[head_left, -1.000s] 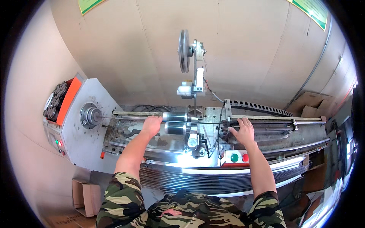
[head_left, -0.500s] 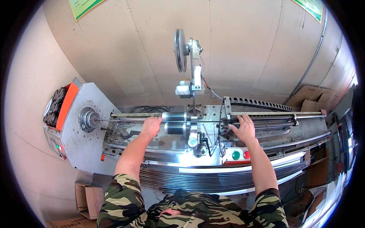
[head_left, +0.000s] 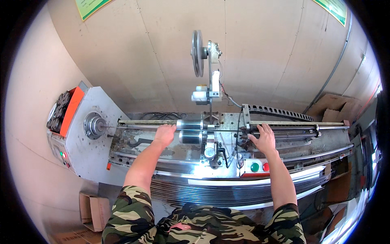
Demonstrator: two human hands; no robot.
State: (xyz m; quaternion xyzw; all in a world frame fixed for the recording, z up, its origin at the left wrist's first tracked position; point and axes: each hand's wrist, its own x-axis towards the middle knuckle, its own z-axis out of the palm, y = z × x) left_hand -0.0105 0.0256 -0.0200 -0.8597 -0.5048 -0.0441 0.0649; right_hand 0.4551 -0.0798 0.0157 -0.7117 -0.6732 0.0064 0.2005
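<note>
I stand at a long metal winding machine (head_left: 134, 160) with a horizontal rod (head_left: 142, 127) running across it. My left hand (head_left: 164, 135) rests on the rod just left of two steel cylinders (head_left: 190, 131), fingers curled over it. Farther right, my right hand (head_left: 264, 138) lies with fingers spread on the rails of the carriage (head_left: 292, 130). A chuck (head_left: 94, 125) holds the rod's left end in a grey housing.
A pulley wheel (head_left: 197, 53) on a post rises behind the carriage. Green and red buttons (head_left: 260, 167) sit on the front panel. A stack of curved metal strips (head_left: 227, 191) lies along the front. Cardboard boxes (head_left: 93, 211) stand at lower left and far right.
Both hands stay on the machine in nearly the same places. The view has shifted slightly, nothing else visibly moved.
</note>
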